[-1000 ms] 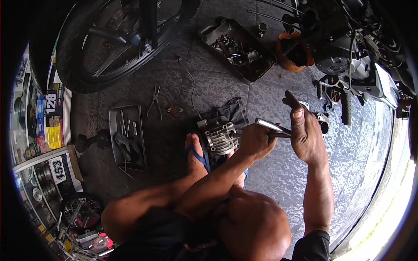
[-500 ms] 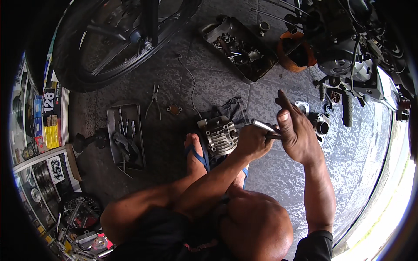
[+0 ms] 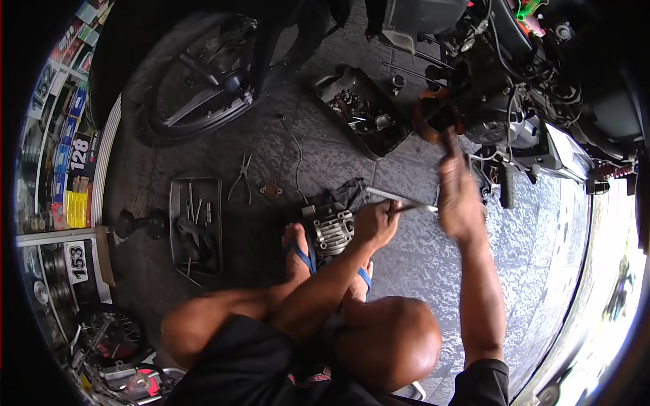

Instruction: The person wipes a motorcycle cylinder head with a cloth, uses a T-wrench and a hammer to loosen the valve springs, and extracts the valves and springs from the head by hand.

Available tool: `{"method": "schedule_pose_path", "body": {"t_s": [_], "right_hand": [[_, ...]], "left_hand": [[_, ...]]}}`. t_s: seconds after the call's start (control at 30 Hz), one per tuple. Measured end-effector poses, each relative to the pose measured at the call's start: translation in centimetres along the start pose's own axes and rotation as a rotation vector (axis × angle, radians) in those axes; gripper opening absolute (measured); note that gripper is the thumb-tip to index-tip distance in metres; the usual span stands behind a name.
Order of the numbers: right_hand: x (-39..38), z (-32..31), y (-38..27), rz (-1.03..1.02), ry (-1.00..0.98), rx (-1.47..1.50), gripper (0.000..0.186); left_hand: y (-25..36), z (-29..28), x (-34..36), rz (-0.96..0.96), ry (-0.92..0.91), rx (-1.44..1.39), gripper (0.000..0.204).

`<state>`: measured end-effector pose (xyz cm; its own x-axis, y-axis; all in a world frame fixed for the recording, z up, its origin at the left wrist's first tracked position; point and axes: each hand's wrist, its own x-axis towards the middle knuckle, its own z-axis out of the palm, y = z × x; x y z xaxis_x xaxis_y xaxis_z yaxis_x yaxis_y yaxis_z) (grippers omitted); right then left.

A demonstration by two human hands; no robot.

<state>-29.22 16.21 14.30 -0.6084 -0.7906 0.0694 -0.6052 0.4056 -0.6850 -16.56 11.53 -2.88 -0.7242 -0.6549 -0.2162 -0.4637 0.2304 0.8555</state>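
Observation:
My left hand (image 3: 378, 224) is closed around a slim, bar-like metal tool (image 3: 386, 195), whose exact kind I cannot make out. The tool's right end meets the palm side of my right hand (image 3: 460, 203), which stands upright with fingers stretched, smeared by motion. Just left of my left hand, a finned metal engine cylinder head (image 3: 334, 233) rests on the floor between my sandalled feet. Dark cloth (image 3: 350, 192) lies crumpled behind it, and a thin cable (image 3: 296, 145) runs away from its far left corner.
To the left are a metal tray (image 3: 218, 233) of tools, pliers (image 3: 240, 179) and a flat gasket (image 3: 271, 191). Farther off stand a parts tray (image 3: 382, 145), an orange container (image 3: 425, 128) and a motorcycle wheel (image 3: 156, 111). The motorcycle engine (image 3: 497, 111) is at far right.
The view has tilted up, showing more of the motorcycle. My right hand has turned more edge-on and is now blurred. My left hand keeps its grip on the tool.

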Motion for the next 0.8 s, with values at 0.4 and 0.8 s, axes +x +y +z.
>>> {"method": "schedule_pose_path", "body": {"t_s": [0.4,0.8], "right_hand": [[-6.9,-5.9,2.9,-0.006,-0.240,-0.009,0.055],[-5.9,-2.1,3.8,0.058,-0.283,-0.023,0.011]], "left_hand": [[3.0,3.7,-1.0,0.395,0.034,0.097,0.037],[1.2,2.4,-0.4,0.372,0.090,0.039,0.026]]}}
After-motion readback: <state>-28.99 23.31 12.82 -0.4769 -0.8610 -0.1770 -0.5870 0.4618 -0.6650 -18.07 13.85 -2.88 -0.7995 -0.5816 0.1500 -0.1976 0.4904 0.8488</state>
